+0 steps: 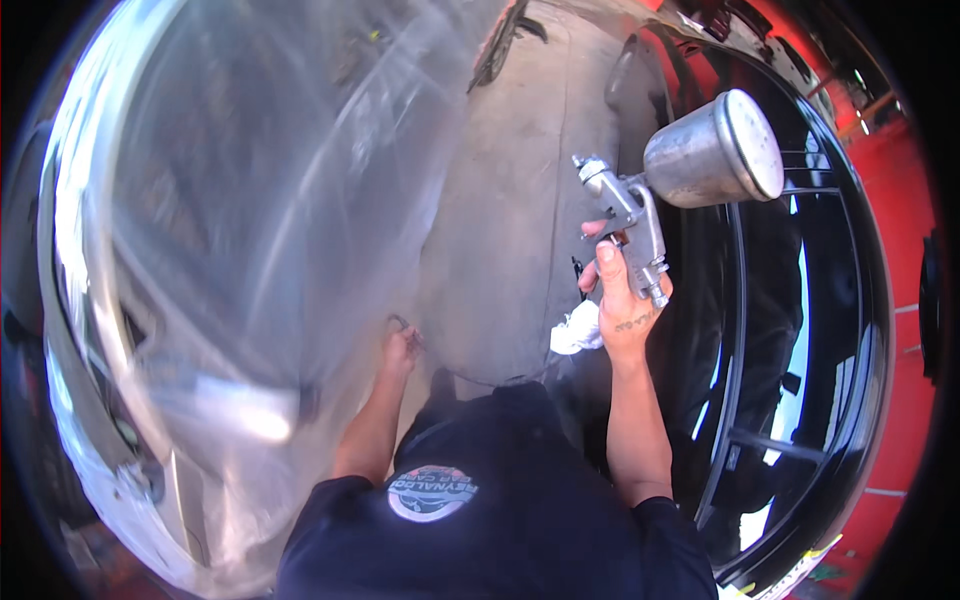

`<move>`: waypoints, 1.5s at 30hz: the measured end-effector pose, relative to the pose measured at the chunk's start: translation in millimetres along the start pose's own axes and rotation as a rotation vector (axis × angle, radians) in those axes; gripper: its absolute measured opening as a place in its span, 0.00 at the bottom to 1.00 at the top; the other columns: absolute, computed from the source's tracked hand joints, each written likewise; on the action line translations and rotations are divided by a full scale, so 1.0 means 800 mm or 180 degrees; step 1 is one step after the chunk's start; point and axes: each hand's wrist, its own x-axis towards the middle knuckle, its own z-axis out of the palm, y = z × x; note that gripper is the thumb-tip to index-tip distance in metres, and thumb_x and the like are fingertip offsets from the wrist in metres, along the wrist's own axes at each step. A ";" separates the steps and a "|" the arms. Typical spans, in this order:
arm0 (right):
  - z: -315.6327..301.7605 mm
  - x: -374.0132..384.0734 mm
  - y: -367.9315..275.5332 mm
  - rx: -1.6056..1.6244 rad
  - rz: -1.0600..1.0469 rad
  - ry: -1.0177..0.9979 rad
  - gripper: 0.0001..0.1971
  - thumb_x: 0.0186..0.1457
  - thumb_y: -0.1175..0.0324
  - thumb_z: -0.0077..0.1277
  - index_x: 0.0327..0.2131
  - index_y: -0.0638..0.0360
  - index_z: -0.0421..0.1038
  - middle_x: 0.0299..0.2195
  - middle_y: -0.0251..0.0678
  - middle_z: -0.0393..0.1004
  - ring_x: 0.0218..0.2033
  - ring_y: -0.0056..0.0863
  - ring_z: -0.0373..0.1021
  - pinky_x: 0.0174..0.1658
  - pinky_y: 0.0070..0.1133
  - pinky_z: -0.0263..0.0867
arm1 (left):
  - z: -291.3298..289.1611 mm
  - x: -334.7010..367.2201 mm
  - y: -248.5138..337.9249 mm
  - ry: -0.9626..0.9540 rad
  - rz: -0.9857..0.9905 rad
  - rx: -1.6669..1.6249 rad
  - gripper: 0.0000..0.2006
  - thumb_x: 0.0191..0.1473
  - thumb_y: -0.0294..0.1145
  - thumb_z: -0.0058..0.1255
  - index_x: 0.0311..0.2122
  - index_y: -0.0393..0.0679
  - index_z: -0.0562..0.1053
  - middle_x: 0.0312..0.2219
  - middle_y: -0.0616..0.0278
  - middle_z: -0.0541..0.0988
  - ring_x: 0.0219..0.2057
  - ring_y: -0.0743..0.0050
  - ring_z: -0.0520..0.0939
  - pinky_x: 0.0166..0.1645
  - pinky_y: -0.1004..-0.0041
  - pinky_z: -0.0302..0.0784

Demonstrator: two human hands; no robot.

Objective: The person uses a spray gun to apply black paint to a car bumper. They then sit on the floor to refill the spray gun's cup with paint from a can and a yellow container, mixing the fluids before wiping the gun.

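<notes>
My right hand (625, 290) is closed round the grip of a silver spray gun (628, 215), raised between the two cars. A dull metal paint cup (712, 152) sits on the gun, tipped to the right. Just below the fingers shows a crumpled white cloth or paper (577, 330); whether the hand holds it too, I cannot tell. My left hand (401, 347) hangs low beside the plastic sheeting (290, 200), its fingers curled on a thin dark hose-like loop (399, 321). Most of that loop is hidden.
Clear plastic sheeting drapes a car along my left. On my right stands a glossy black car (735, 330) with reflecting windows. A grey concrete floor (510, 220) runs between them. Red walling (895, 200) rises at the far right.
</notes>
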 end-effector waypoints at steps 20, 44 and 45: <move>-0.374 0.625 0.301 0.0297 0.0440 -0.0126 0.20 0.64 0.69 0.63 0.55 0.70 0.78 0.36 0.35 0.84 0.26 0.15 0.72 0.30 0.17 0.72 | 0.691 0.232 -0.054 -0.0019 0.0068 -0.0199 0.17 0.67 0.26 0.52 0.59 0.42 0.67 0.38 0.59 0.79 0.38 0.62 0.81 0.45 0.60 0.81; -0.483 1.493 0.768 -0.0168 -0.0095 0.0896 0.21 0.67 0.61 0.59 0.54 0.69 0.74 0.43 0.43 0.83 0.20 0.20 0.73 0.23 0.20 0.66 | 1.559 0.870 0.255 -0.0627 0.0102 0.0301 0.24 0.68 0.28 0.53 0.66 0.46 0.67 0.42 0.64 0.80 0.43 0.66 0.81 0.50 0.57 0.78; -0.500 1.527 0.790 -0.0168 -0.0127 0.0823 0.21 0.67 0.61 0.59 0.55 0.68 0.74 0.43 0.43 0.83 0.20 0.20 0.73 0.24 0.20 0.67 | 1.587 0.887 0.252 -0.0564 0.0123 0.0211 0.22 0.68 0.27 0.52 0.65 0.45 0.68 0.40 0.63 0.80 0.42 0.66 0.81 0.49 0.57 0.78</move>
